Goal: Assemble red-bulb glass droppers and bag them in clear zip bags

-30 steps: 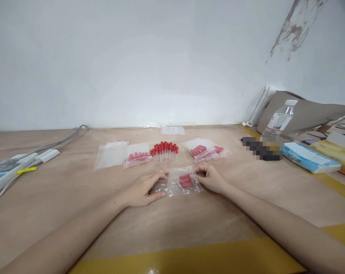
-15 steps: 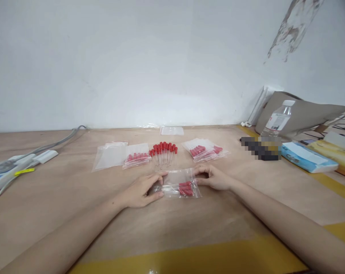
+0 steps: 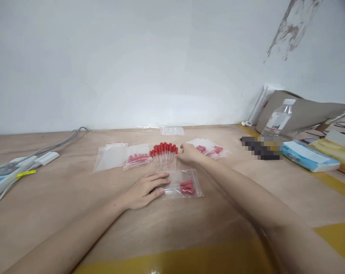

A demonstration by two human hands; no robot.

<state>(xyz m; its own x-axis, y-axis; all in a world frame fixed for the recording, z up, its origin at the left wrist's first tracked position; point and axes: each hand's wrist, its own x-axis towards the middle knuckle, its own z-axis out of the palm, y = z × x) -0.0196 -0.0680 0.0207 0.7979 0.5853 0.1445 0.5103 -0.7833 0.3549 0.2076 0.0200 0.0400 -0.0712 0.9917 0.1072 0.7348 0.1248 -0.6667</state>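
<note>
In the head view, a clear zip bag (image 3: 176, 177) lies on the table, with several red-bulbed droppers (image 3: 186, 187) inside it. My left hand (image 3: 145, 189) rests over the bag's left end, fingers spread and pressing lightly on it. Behind the bag, loose red-bulbed droppers (image 3: 164, 149) are fanned out, bulbs away from me. My right hand (image 3: 188, 153) is at the right edge of this fan, thumb and forefinger slightly apart beside the outermost bulb. Whether they touch it is hard to see.
Flat bags (image 3: 111, 158) and a stack of filled bags (image 3: 136, 161) lie left of the fan; more filled bags (image 3: 215, 152) lie right. A power strip (image 3: 7, 179) sits far left. A plastic bottle (image 3: 278, 120) and a blue tissue pack (image 3: 309, 156) stand at right.
My right hand has let go of the bag's right end and moved back to the fan of droppers. My left hand stays on the bag, its fingers flatter now.
</note>
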